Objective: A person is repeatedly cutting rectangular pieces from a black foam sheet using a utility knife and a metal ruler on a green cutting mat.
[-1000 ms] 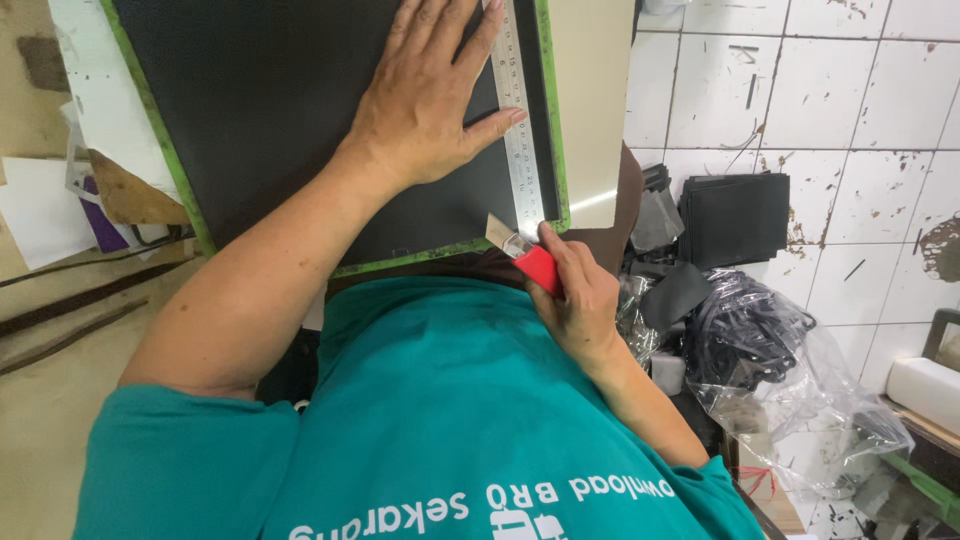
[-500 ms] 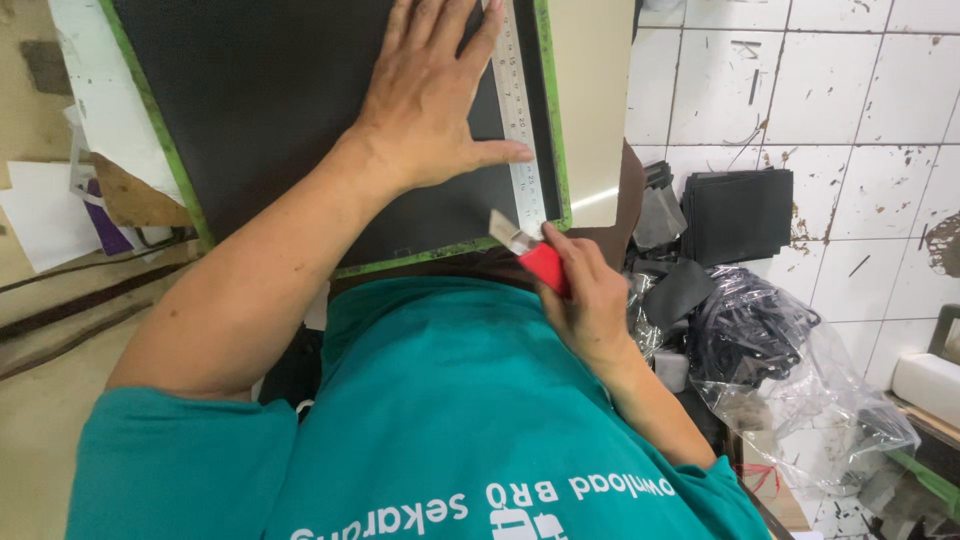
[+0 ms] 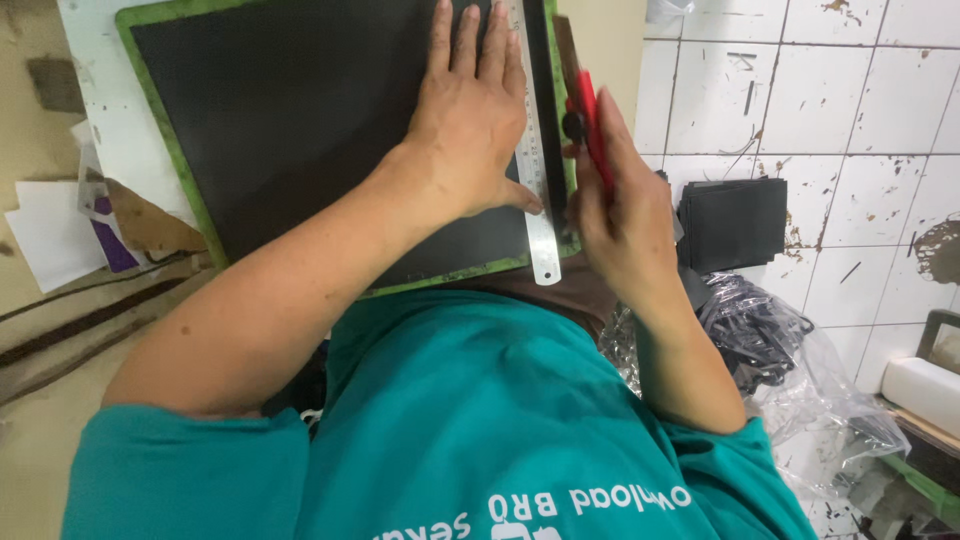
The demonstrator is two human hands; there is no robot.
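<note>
The left hand [image 3: 475, 130] lies flat with its fingers [image 3: 470, 45] spread a little on a black sheet [image 3: 300, 120] and presses a metal ruler [image 3: 532, 150] down with its thumb, while the right hand [image 3: 620, 215] has its fingers wrapped tight around a red knife [image 3: 588, 120] just beside the ruler's right edge. The sheet lies on a green mat [image 3: 165, 130] on the tabletop [image 3: 110, 130], with papers [image 3: 55, 235] to the left, and a stack of black pieces [image 3: 735, 222] and a clear bag [image 3: 790, 350] on the tiled floor [image 3: 850, 100] to the right. The knife's tip is hard to make out, the mat's top is cut off, and the teal shirt [image 3: 480, 440] hides the tabletop's near edge.

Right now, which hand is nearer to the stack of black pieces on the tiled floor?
Right. The right hand, holding the red cutter, is beside the stack; the left hand presses the sheet farther away.
</note>
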